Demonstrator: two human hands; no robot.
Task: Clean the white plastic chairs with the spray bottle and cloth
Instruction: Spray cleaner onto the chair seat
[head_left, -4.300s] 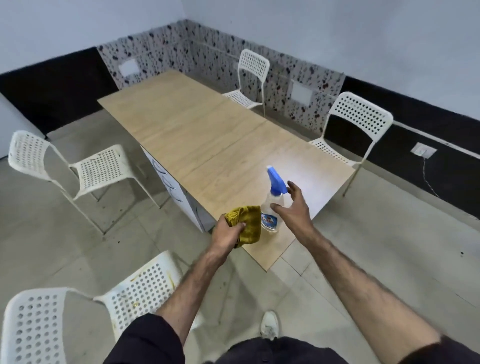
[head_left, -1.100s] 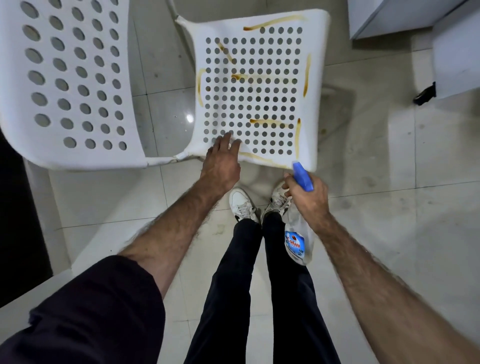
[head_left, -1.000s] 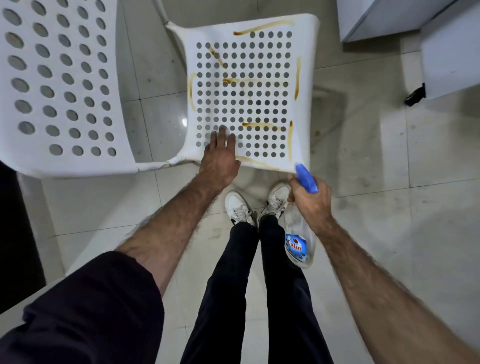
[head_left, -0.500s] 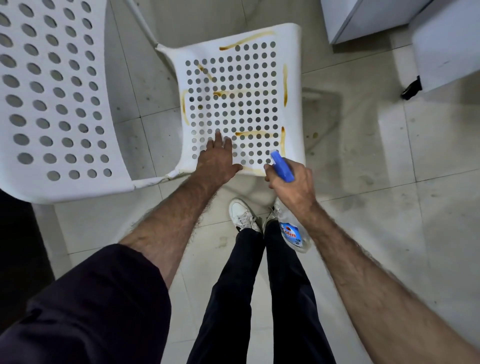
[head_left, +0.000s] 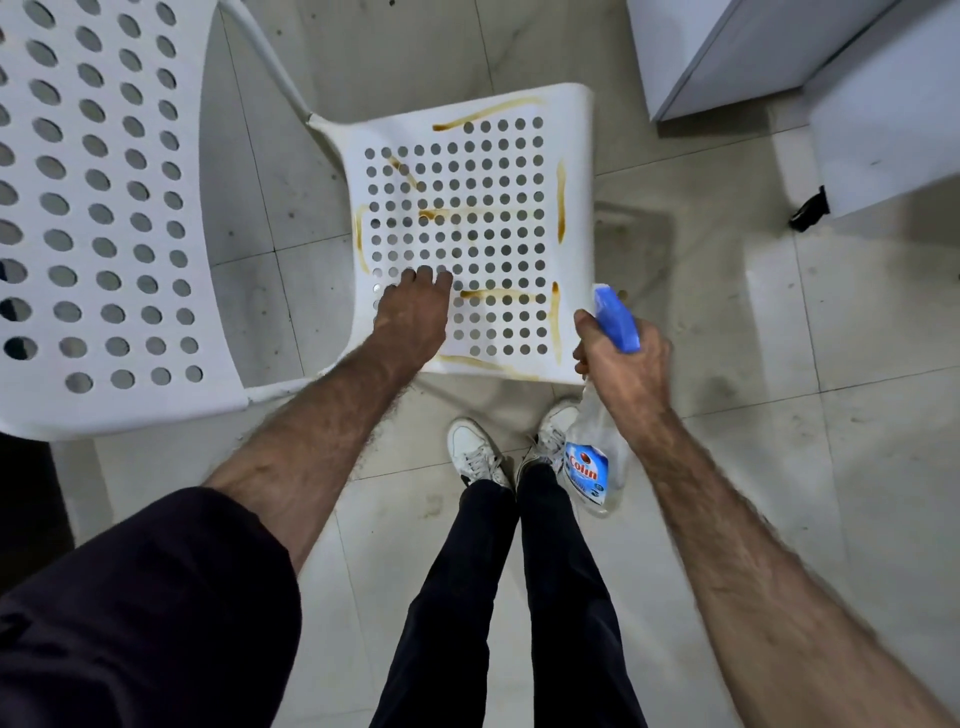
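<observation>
standing over a white plastic chair (head_left: 571, 156), person looking straight down at its perforated seat, backrest (head_left: 104, 208) off to the left. brown-yellow streaks (head_left: 560, 208) run along the seat edges and across the middle of the holes. left hand (head_left: 413, 317) lies palm down on the near left part of the seat, fingers (head_left: 426, 274) straight and close together, touching the plastic; cloth not seen, can't tell if it's under the palm. right hand (head_left: 626, 364) grips the neck of the spray bottle (head_left: 592, 467), fingers curled round it, just beside the seat's near right corner. blue nozzle (head_left: 615, 319) sticks up out of the fist toward the seat, clear body with the blue label hangs down below the hand, over the right shoe (head_left: 550, 434). left shoe (head_left: 475, 452) next to it, both white, dark trousers, on a pale tiled floor (head_left: 779, 364). white furniture panels (head_left: 883, 119) at the top right.
</observation>
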